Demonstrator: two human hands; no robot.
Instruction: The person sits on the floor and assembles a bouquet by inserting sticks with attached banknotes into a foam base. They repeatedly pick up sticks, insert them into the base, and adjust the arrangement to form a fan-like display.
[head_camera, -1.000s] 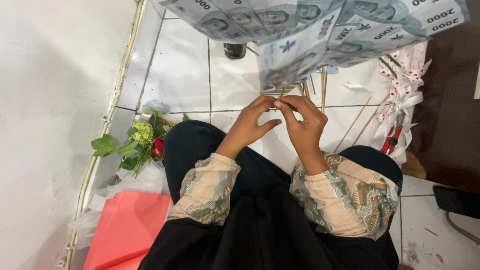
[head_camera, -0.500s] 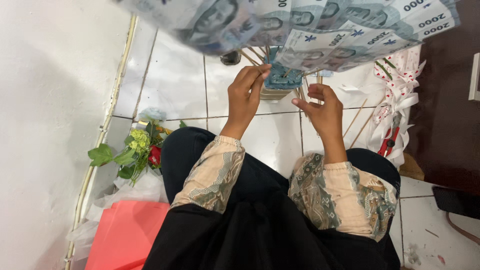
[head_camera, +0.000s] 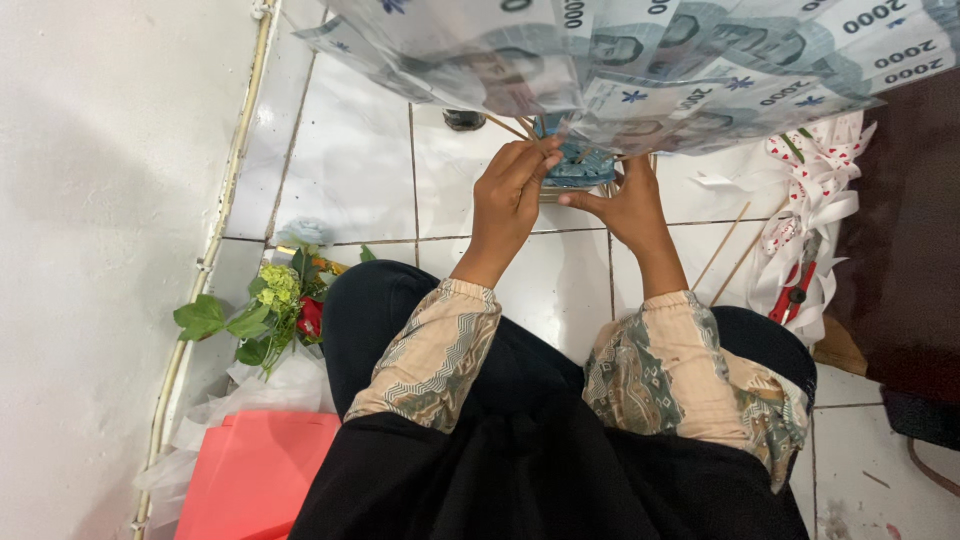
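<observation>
A fan of grey-green banknotes (head_camera: 640, 70) fixed on thin wooden sticks spreads across the top of the view. My left hand (head_camera: 512, 195) reaches up under the notes, fingers pinched at the bundle of sticks (head_camera: 575, 165) where they meet. Beside it, my right hand (head_camera: 625, 205) grips the same bundle from the right. The tips of both hands are partly hidden by the notes. Patterned sleeves cover both forearms, and my dark-clothed knees are below.
Artificial flowers with green leaves (head_camera: 270, 310) lie at the left by the white wall. A red paper sheet (head_camera: 255, 475) lies at bottom left. White ribbon with red hearts (head_camera: 815, 195), red scissors (head_camera: 795, 295) and loose sticks (head_camera: 735, 250) lie at the right on the white tiled floor.
Both hands have risen from near my knees up to the base of the banknote fan and closed on the stick bundle. The fan now fills more of the view's top.
</observation>
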